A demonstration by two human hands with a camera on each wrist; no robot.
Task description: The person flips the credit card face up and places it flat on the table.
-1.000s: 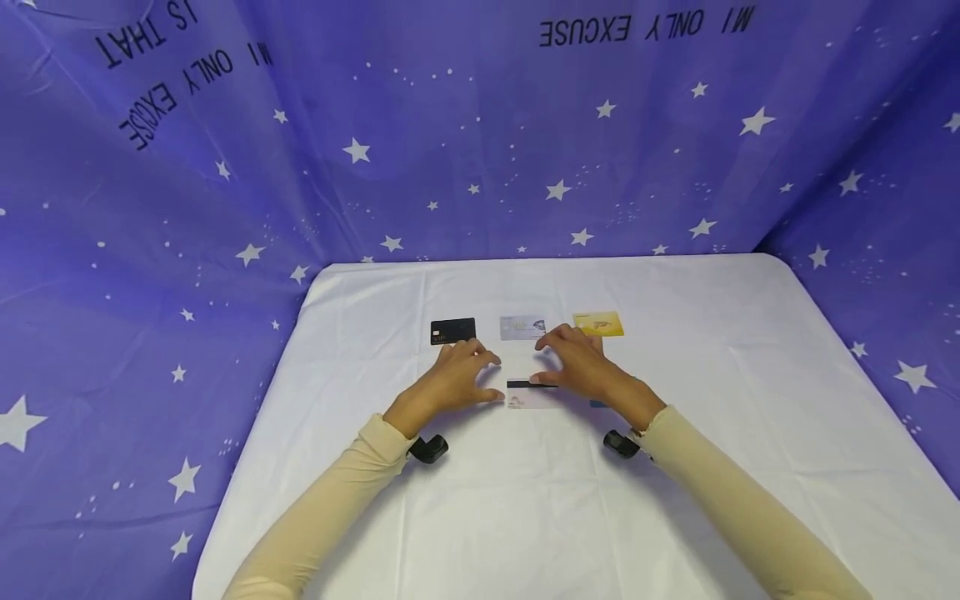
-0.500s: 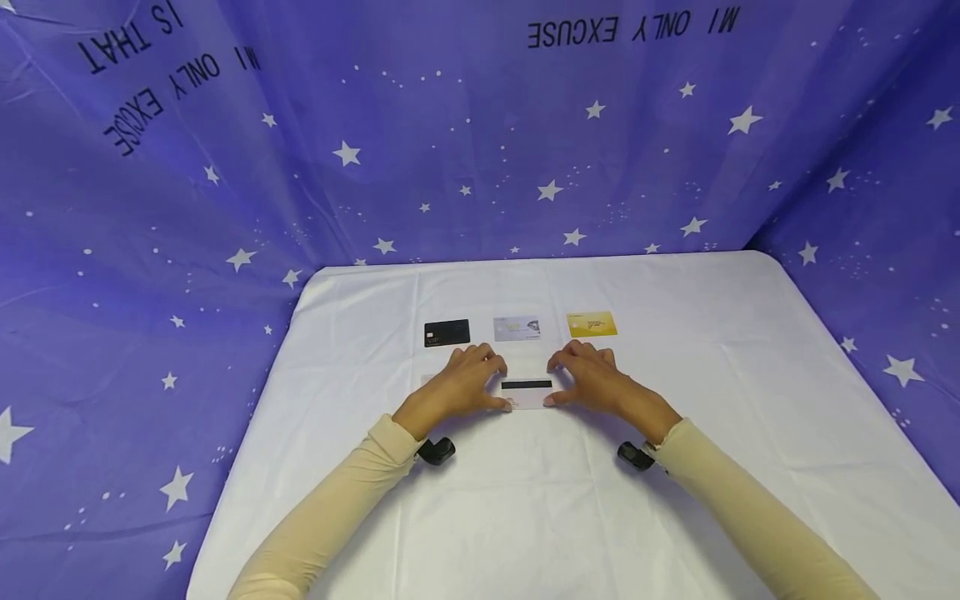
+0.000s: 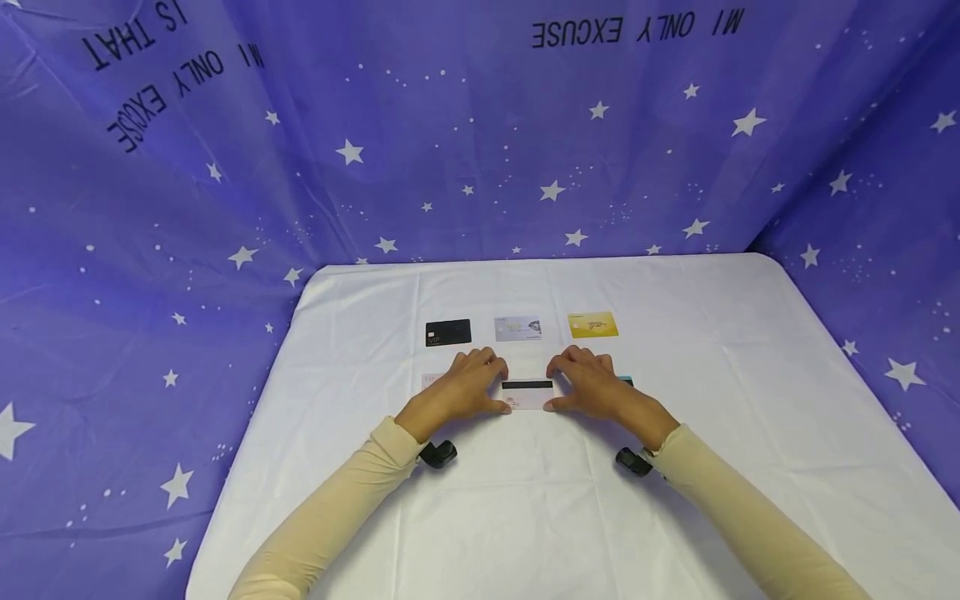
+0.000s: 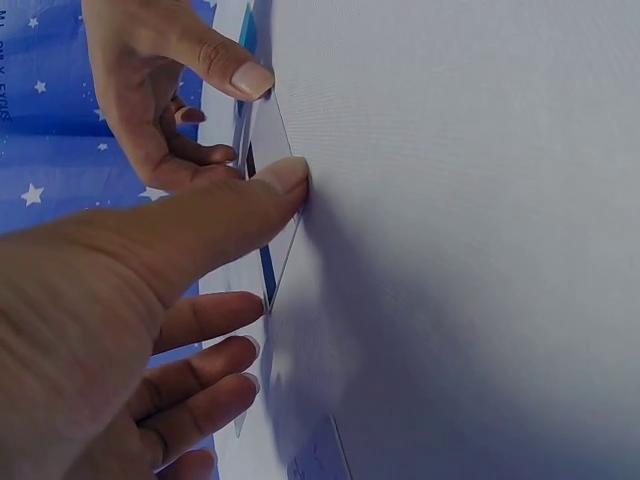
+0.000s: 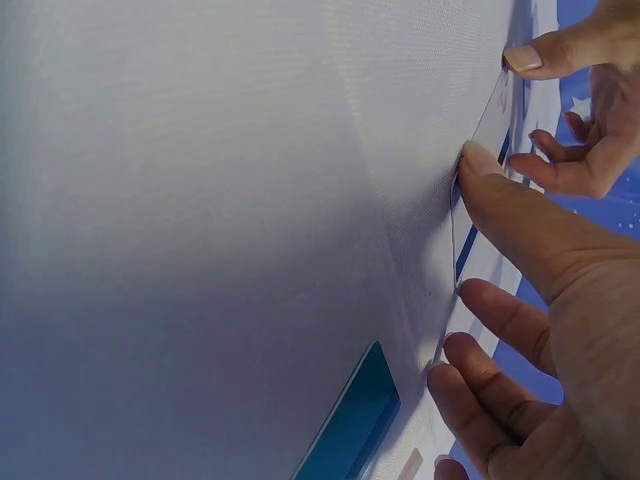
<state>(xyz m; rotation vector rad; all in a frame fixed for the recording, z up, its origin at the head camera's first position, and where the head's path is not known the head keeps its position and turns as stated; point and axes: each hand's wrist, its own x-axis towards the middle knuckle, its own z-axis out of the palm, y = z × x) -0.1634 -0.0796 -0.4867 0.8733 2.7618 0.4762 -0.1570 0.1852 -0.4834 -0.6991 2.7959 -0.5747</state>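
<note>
A pale card (image 3: 527,398) with a black stripe along its far edge lies on the white cloth in the head view. My left hand (image 3: 467,385) holds its left end, thumb at the near corner and index fingertip at the far corner. At the right end, my right hand (image 3: 592,386) holds it the same way. Both wrist views show the thumbs on the near edge of the card (image 5: 485,145). A pinkish card (image 3: 430,381) peeks out beyond my left hand, mostly covered. Past my right hand shows the corner of a teal card (image 3: 627,380), larger in the right wrist view.
Behind the hands, a black card (image 3: 448,332), a silver card (image 3: 517,328) and a yellow card (image 3: 593,325) lie in a row. White cloth covers the table (image 3: 510,517). Purple star-printed curtain (image 3: 480,150) hangs around its back and sides.
My right hand has drawn back from near the silver and yellow cards to the striped card's right end. My left hand has shifted slightly right, onto its left end.
</note>
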